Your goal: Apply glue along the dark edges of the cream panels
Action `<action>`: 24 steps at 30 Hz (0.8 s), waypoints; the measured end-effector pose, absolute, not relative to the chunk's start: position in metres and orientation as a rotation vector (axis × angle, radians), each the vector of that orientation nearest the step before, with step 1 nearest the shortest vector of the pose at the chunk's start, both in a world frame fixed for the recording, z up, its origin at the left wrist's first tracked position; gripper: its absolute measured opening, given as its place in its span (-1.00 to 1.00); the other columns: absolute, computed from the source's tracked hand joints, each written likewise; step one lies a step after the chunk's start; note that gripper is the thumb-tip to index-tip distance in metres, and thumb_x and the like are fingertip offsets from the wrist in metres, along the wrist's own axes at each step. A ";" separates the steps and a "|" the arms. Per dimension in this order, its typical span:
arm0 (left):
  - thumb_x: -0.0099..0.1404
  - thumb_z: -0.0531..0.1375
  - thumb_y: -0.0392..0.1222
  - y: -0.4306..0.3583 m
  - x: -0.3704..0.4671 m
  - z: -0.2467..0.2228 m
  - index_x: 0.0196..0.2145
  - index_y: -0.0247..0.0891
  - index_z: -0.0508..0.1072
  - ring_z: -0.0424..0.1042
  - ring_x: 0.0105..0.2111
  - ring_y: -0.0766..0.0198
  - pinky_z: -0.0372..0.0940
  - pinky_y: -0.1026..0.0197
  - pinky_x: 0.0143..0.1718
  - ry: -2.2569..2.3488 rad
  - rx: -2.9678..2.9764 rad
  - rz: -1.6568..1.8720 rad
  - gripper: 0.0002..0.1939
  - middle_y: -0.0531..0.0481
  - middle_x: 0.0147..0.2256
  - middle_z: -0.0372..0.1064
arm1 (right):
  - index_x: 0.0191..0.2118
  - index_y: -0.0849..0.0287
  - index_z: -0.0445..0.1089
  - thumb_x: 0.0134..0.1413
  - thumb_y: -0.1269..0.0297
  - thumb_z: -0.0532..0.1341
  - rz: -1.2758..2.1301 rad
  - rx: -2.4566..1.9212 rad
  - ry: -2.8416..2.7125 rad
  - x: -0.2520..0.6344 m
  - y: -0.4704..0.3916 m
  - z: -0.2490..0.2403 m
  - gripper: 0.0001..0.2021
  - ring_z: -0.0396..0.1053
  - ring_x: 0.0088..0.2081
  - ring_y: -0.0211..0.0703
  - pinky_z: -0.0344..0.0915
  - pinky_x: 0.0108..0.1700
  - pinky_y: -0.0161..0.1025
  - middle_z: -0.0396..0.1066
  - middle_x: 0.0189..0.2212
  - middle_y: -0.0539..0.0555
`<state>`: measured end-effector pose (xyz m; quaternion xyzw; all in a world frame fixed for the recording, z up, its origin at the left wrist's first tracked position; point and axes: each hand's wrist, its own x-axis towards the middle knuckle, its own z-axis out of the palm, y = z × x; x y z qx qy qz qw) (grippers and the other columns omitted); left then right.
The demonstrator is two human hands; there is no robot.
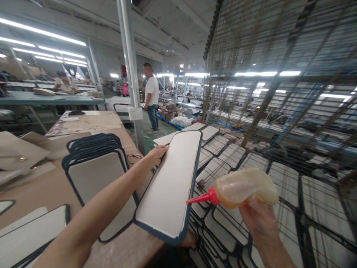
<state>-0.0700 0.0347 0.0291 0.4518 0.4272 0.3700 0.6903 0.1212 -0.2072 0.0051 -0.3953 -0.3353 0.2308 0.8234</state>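
Left fingers (160, 150) gripping white panel (173, 182) top edge, right hand (258, 217) squeezing glue bottle (242, 187), nozzle at panel's rim

Your left hand (158, 153) and right hand (258, 217) are both bare, no gloves, no rings or watch showing. Your forearms are uncovered too, no sleeves visible anywhere up to the bottom edge of the frame.

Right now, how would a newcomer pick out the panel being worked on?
Start at the brown worktable beside the wire rack. Above the table's near edge, the left hand holds one white panel tilted up by its far end. Alone among the flat-lying panels, it has the glue bottle's red nozzle touching its dark edging.
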 end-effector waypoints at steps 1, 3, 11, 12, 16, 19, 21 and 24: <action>0.13 0.26 -0.27 0.036 -0.070 0.029 -0.52 -0.30 0.38 0.35 -0.64 0.27 0.29 0.21 -0.55 0.960 1.010 0.821 -0.86 0.03 -0.64 0.34 | -0.13 -0.03 0.45 -0.38 0.14 0.45 0.502 -0.838 -0.716 0.121 -0.207 0.005 -0.48 0.40 -0.51 -0.06 0.37 -0.27 -0.02 0.49 -0.51 0.01; 0.21 0.21 -0.23 0.037 -0.070 0.028 -0.43 -0.33 0.40 0.34 -0.62 0.33 0.30 0.23 -0.52 0.972 1.011 0.800 -0.89 0.06 -0.59 0.35 | -0.12 -0.03 0.45 -0.39 0.16 0.45 0.517 -0.834 -0.706 0.121 -0.208 0.004 -0.46 0.41 -0.50 -0.05 0.38 -0.29 -0.04 0.49 -0.51 0.01; 0.29 0.13 -0.20 0.044 -0.070 0.028 -0.32 -0.36 0.42 0.35 -0.55 0.38 0.32 0.25 -0.48 1.025 0.985 0.773 -0.84 0.05 -0.47 0.39 | -0.08 0.03 0.43 -0.42 0.10 0.44 0.555 -0.880 -0.697 0.118 -0.211 0.002 -0.39 0.44 -0.45 0.02 0.40 -0.31 -0.04 0.50 -0.47 0.08; 0.27 0.16 -0.21 0.045 -0.070 0.028 -0.34 -0.37 0.43 0.36 -0.57 0.36 0.32 0.24 -0.49 1.029 0.976 0.778 -0.86 0.03 -0.49 0.40 | -0.06 0.03 0.42 -0.41 0.08 0.44 0.565 -0.888 -0.710 0.118 -0.212 0.002 -0.38 0.45 -0.42 0.04 0.40 -0.29 -0.01 0.51 -0.43 0.10; 0.27 0.16 -0.21 0.049 -0.071 0.028 -0.33 -0.37 0.44 0.38 -0.54 0.34 0.33 0.22 -0.44 1.046 0.953 0.797 -0.86 0.02 -0.46 0.43 | 0.00 0.01 0.36 -0.40 0.05 0.42 0.589 -0.908 -0.742 0.118 -0.213 0.002 -0.32 0.45 -0.26 0.16 0.37 -0.18 0.10 0.51 -0.30 0.16; 0.31 0.12 -0.20 0.050 -0.072 0.028 -0.25 -0.35 0.42 0.41 -0.44 0.35 0.35 0.21 -0.38 1.052 0.945 0.810 -0.83 0.01 -0.35 0.43 | 0.02 0.01 0.35 -0.43 0.05 0.43 0.604 -0.896 -0.735 0.115 -0.214 0.003 -0.28 0.42 -0.17 0.22 0.35 -0.13 0.15 0.49 -0.25 0.17; 0.31 0.12 -0.20 0.052 -0.073 0.029 -0.23 -0.35 0.42 0.41 -0.41 0.34 0.36 0.21 -0.36 1.055 0.934 0.825 -0.83 -0.01 -0.31 0.42 | 0.02 0.02 0.35 -0.45 0.06 0.44 0.605 -0.890 -0.723 0.113 -0.214 0.004 -0.27 0.42 -0.17 0.22 0.36 -0.14 0.15 0.49 -0.23 0.17; 0.31 0.11 -0.22 0.055 -0.076 0.029 -0.23 -0.36 0.42 0.41 -0.41 0.34 0.36 0.22 -0.38 1.060 0.904 0.857 -0.84 -0.01 -0.31 0.41 | 0.01 0.03 0.36 -0.43 0.08 0.44 0.580 -0.883 -0.702 0.111 -0.214 0.004 -0.29 0.44 -0.22 0.18 0.39 -0.20 0.09 0.49 -0.23 0.17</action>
